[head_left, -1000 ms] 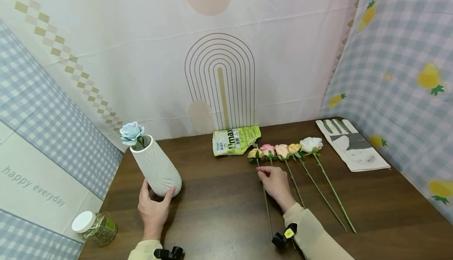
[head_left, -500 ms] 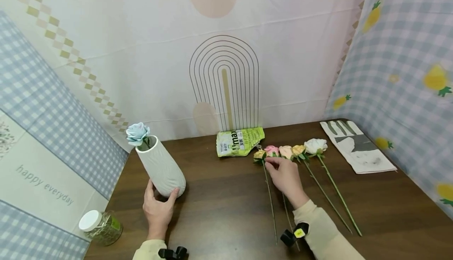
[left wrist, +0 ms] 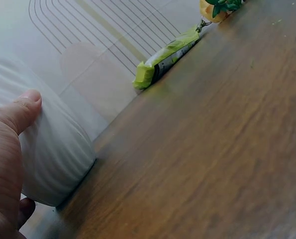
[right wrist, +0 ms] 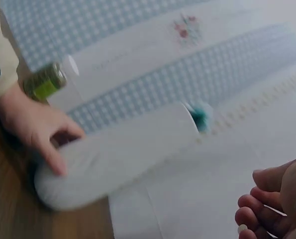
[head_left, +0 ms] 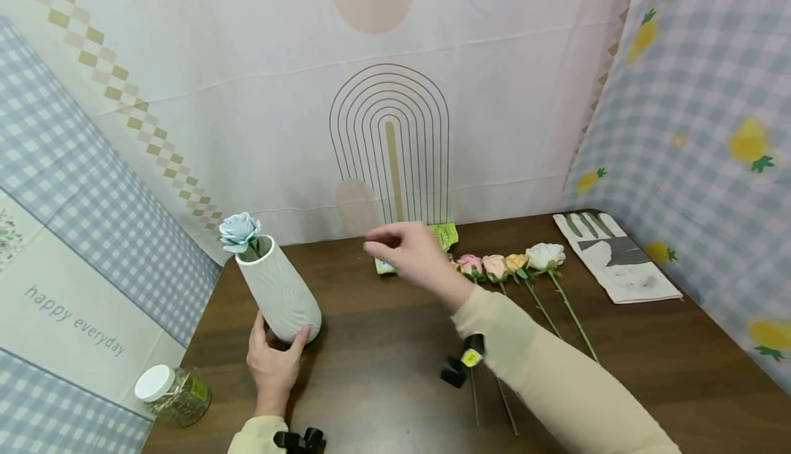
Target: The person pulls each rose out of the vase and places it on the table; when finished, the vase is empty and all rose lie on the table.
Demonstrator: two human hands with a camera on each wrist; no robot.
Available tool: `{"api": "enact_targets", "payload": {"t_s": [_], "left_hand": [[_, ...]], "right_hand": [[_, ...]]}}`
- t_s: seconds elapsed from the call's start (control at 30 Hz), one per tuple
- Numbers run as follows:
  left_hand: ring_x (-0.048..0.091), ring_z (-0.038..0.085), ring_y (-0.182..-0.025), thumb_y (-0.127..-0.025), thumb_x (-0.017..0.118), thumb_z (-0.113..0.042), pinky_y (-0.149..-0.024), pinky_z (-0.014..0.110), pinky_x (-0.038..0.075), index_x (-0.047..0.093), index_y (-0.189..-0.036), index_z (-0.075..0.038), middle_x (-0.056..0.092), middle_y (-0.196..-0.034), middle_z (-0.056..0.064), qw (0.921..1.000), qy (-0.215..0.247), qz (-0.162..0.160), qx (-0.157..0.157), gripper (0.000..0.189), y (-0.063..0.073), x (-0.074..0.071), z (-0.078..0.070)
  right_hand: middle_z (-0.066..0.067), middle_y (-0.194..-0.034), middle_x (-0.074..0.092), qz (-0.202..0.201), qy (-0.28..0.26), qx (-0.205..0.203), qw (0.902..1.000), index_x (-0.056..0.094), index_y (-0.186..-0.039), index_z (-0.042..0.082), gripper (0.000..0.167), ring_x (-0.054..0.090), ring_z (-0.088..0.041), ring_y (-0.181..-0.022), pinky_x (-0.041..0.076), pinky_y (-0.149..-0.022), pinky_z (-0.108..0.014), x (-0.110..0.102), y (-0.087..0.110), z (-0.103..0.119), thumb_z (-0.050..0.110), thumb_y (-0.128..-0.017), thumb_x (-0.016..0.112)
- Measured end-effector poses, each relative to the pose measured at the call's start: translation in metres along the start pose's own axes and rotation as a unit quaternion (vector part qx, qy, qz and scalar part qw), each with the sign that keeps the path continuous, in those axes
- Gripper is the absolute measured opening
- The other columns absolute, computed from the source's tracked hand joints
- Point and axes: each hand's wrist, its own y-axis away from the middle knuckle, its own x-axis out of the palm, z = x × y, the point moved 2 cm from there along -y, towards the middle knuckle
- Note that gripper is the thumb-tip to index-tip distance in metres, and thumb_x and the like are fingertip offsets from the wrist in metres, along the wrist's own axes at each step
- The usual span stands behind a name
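My left hand (head_left: 272, 365) grips the lower part of a white ribbed vase (head_left: 281, 289), thumb along its side near the base. The vase stands on the table, and a pale blue rose (head_left: 239, 232) shows above its mouth. My right hand (head_left: 414, 251) is raised over the middle of the table, its fingers loosely bent and nothing between them. In the right wrist view the thumb and fingertips (right wrist: 248, 201) are apart from the vase. Right of that hand lies a row of artificial roses: pink (head_left: 469, 264), peach (head_left: 495, 266), yellow (head_left: 516, 262) and white (head_left: 545, 256).
Behind the right hand lies a green printed pouch (head_left: 445, 235), partly covered. A jar with a white lid (head_left: 176, 395) stands at the left edge. A folded printed cloth (head_left: 618, 262) lies at the back right. Patterned cloth walls (head_left: 278, 131) enclose the table (head_left: 371, 371).
My right hand has left the rose stems, risen and moved left, passing in front of the green pouch. My left hand stays on the vase.
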Motion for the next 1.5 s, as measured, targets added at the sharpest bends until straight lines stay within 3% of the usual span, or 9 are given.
{"api": "enact_targets", "payload": {"t_s": [0.17, 0.3, 0.57, 0.73, 0.97, 1.2, 1.3, 1.4, 1.5], "left_hand": [[0.058, 0.030, -0.106, -0.064, 0.091, -0.021, -0.081, 0.020, 0.041, 0.047, -0.141, -0.008, 0.056, -0.128, 0.016, 1.0000, -0.001, 0.005, -0.006, 0.090, -0.001, -0.001, 0.001], [0.059, 0.030, -0.105, -0.064, 0.091, -0.022, -0.079, 0.016, 0.041, 0.046, -0.143, -0.011, 0.056, -0.128, 0.014, 0.9999, -0.003, 0.009, -0.014, 0.091, -0.002, -0.002, 0.002], [0.058, 0.029, -0.108, -0.068, 0.089, -0.028, -0.085, 0.036, 0.043, 0.042, -0.146, -0.016, 0.054, -0.133, 0.012, 0.9989, -0.009, 0.028, -0.036, 0.092, 0.000, -0.001, 0.001], [0.055, 0.028, -0.113, -0.068, 0.088, -0.032, -0.089, 0.041, 0.043, 0.041, -0.147, -0.019, 0.052, -0.136, 0.009, 0.9981, -0.010, 0.037, -0.049, 0.092, 0.001, -0.001, 0.001], [0.056, 0.030, -0.112, -0.069, 0.088, -0.030, -0.088, 0.043, 0.044, 0.041, -0.147, -0.017, 0.051, -0.136, 0.012, 0.9987, -0.001, 0.032, -0.040, 0.092, 0.000, -0.001, 0.000], [0.054, 0.027, -0.115, -0.069, 0.088, -0.027, -0.084, 0.022, 0.043, 0.042, -0.146, -0.014, 0.051, -0.136, 0.012, 0.9990, 0.004, 0.028, -0.034, 0.091, 0.000, -0.001, -0.002], [0.055, 0.027, -0.114, -0.069, 0.088, -0.025, -0.083, 0.017, 0.042, 0.042, -0.146, -0.014, 0.052, -0.135, 0.011, 0.9991, 0.008, 0.026, -0.031, 0.091, 0.000, -0.001, -0.001], [0.056, 0.027, -0.112, -0.069, 0.088, -0.026, -0.084, 0.026, 0.044, 0.041, -0.146, -0.016, 0.051, -0.136, 0.011, 0.9991, 0.009, 0.028, -0.030, 0.091, 0.000, -0.001, -0.001], [0.057, 0.029, -0.109, -0.069, 0.088, -0.026, -0.085, 0.036, 0.045, 0.041, -0.147, -0.016, 0.051, -0.136, 0.011, 0.9991, 0.008, 0.030, -0.030, 0.091, 0.000, -0.001, -0.002]], "right_hand": [[0.006, -0.096, 0.072, 0.035, -0.009, -0.030, 0.9989, 0.075, -0.106, 0.014, 0.024, 0.062, -0.001, -0.078, 0.049, -0.070, -0.018, 0.043, -0.027, 0.034, 0.028, -0.087, 0.072], [0.010, -0.095, 0.070, 0.057, -0.024, -0.019, 0.9979, 0.072, -0.112, 0.014, 0.031, 0.060, 0.002, -0.082, 0.048, -0.070, -0.015, 0.076, -0.041, 0.055, 0.033, -0.087, 0.071], [0.012, -0.126, 0.060, 0.110, -0.009, 0.029, 0.9935, 0.061, -0.130, 0.021, 0.052, 0.057, -0.005, -0.111, 0.048, -0.078, -0.017, 0.115, -0.058, 0.076, 0.046, -0.086, 0.069], [0.010, -0.129, 0.059, 0.107, 0.020, 0.035, 0.9934, 0.061, -0.131, 0.020, 0.055, 0.053, -0.007, -0.118, 0.047, -0.087, -0.022, 0.125, -0.065, 0.080, 0.048, -0.085, 0.070], [0.012, -0.127, 0.057, 0.099, -0.042, 0.058, 0.9925, 0.066, -0.123, 0.023, 0.047, 0.050, -0.008, -0.119, 0.045, -0.092, -0.025, 0.136, -0.063, 0.081, 0.042, -0.081, 0.076], [0.010, -0.129, 0.054, 0.094, -0.018, 0.065, 0.9933, 0.067, -0.122, 0.020, 0.052, 0.047, -0.010, -0.122, 0.044, -0.093, -0.025, 0.140, -0.058, 0.079, 0.045, -0.077, 0.078], [0.010, -0.131, 0.054, 0.097, -0.011, 0.057, 0.9936, 0.069, -0.119, 0.021, 0.047, 0.045, -0.011, -0.125, 0.043, -0.094, -0.024, 0.141, -0.058, 0.077, 0.042, -0.078, 0.079], [0.012, -0.129, 0.056, 0.093, -0.012, 0.038, 0.9949, 0.074, -0.109, 0.023, 0.035, 0.046, -0.009, -0.123, 0.043, -0.092, -0.022, 0.141, -0.058, 0.077, 0.036, -0.078, 0.080], [0.015, -0.122, 0.059, 0.082, -0.019, 0.023, 0.9962, 0.076, -0.105, 0.024, 0.030, 0.050, -0.004, -0.113, 0.044, -0.081, -0.018, 0.140, -0.057, 0.078, 0.032, -0.077, 0.082]]}}
